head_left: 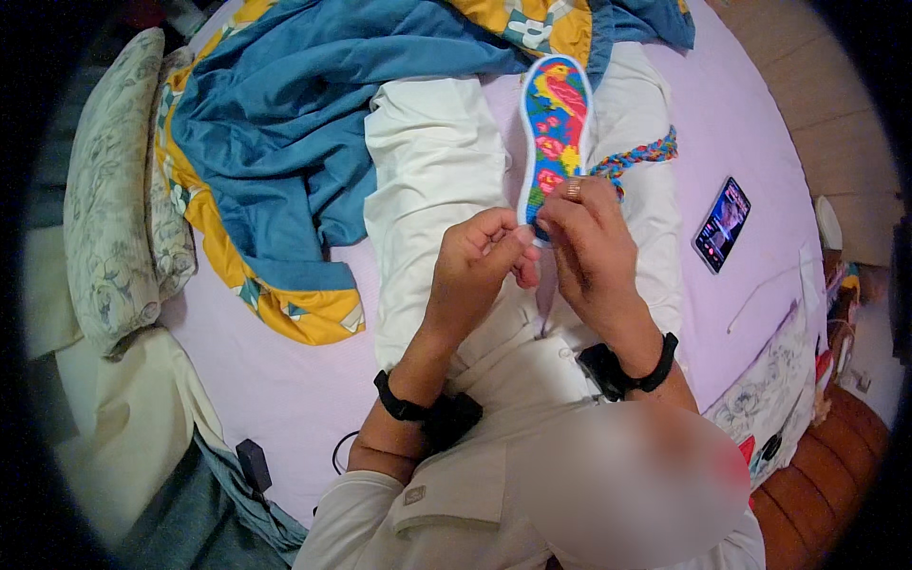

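The left hand (482, 256) and right hand (596, 242), fingers curled nearly closed, pinch the embroidered insole (553, 123) at its near end; light, even pressure should keep that edge flat.

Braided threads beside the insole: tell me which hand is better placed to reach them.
Probably the right hand: it is at the lower right edge of the insole, the side where the braided threads lie. The left hand is farther off, across the insole.

lilac-sheeted bed (285, 399) | blue-and-yellow blanket (275, 161): upper left | phone (723, 225): right | floral pillow (109, 199): left edge
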The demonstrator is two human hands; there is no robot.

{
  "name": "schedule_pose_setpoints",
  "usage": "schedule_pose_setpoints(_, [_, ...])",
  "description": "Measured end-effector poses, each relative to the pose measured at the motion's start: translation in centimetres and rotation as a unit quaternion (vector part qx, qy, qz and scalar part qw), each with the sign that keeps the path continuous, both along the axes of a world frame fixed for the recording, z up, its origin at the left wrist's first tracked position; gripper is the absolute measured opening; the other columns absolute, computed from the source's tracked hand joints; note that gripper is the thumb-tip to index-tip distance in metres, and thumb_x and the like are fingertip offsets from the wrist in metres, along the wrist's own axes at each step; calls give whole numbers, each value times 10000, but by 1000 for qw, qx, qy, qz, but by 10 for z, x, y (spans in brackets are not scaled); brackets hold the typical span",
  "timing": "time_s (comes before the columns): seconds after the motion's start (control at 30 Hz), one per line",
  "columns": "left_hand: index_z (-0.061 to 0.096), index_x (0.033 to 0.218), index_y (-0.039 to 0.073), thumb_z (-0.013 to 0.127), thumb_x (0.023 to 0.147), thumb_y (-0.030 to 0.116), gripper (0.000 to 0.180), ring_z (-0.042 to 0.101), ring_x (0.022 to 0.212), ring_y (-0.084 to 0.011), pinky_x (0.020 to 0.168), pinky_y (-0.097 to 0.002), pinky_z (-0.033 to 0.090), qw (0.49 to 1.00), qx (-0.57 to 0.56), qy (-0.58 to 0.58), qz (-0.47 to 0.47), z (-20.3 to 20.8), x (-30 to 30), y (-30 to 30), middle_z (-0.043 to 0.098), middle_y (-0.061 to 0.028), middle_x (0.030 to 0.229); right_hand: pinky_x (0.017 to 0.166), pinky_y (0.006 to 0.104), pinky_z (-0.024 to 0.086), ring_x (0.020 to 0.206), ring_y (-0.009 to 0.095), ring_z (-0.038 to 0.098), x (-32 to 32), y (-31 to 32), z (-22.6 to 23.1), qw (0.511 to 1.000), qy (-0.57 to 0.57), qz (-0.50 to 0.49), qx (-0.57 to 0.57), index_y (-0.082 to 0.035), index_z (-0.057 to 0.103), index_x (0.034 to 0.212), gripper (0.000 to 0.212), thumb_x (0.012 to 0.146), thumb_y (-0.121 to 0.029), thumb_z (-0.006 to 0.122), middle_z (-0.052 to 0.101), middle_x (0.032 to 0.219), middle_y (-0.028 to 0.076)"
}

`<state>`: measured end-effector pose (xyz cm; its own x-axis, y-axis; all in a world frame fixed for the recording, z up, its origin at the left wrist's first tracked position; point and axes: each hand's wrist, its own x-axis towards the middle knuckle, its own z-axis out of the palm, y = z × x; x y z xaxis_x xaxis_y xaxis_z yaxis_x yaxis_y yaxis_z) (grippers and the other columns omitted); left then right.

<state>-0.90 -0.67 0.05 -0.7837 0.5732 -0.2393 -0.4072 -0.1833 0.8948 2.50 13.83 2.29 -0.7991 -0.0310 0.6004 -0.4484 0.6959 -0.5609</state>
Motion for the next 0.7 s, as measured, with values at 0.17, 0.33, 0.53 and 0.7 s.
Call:
schedule_pose_setpoints(0.17, [568, 834, -26, 536, 876, 125, 159, 537, 529, -91, 517, -217, 437, 1000, 4, 0, 19, 7, 0, 3, 573, -50, 637, 710, 406, 421, 821, 350, 501, 2, -2, -2, 995, -49, -22, -83, -13, 507, 902, 204, 724, 66, 567, 500, 878, 163])
schedule_pose_setpoints(0.33, [569, 831, -22, 546, 872, 131, 160, 542, 526, -93, 509, -217, 435, 1000, 10, 6, 18, 8, 0, 1, 578, -50, 657, 697, 366, 435, 778, 334, 518, -3, 1, -4, 1000, -10, -9, -7, -6, 511, 900, 154, 764, 45, 560, 519, 823, 147])
schedule_pose_setpoints(0.53, [563, 820, -17, 547, 866, 122, 147, 541, 525, -87, 501, -214, 432, 999, 11, -7, 38, 2, 0, 3, 573, -44, 654, 641, 281, 444, 718, 227, 568, 4, 1, 2, 975, -113, -13, -193, -10, 527, 905, 79, 828, -13, 542, 573, 813, 120])
schedule_pose_setpoints(0.7, [562, 835, -21, 555, 855, 99, 122, 528, 510, -75, 478, -206, 423, 998, -1, 12, 54, 0, 0, 2, 567, -41, 648, 694, 234, 454, 761, 131, 572, 8, 3, 18, 865, -224, 48, -446, -5, 531, 901, 68, 851, -45, 556, 594, 839, 68])
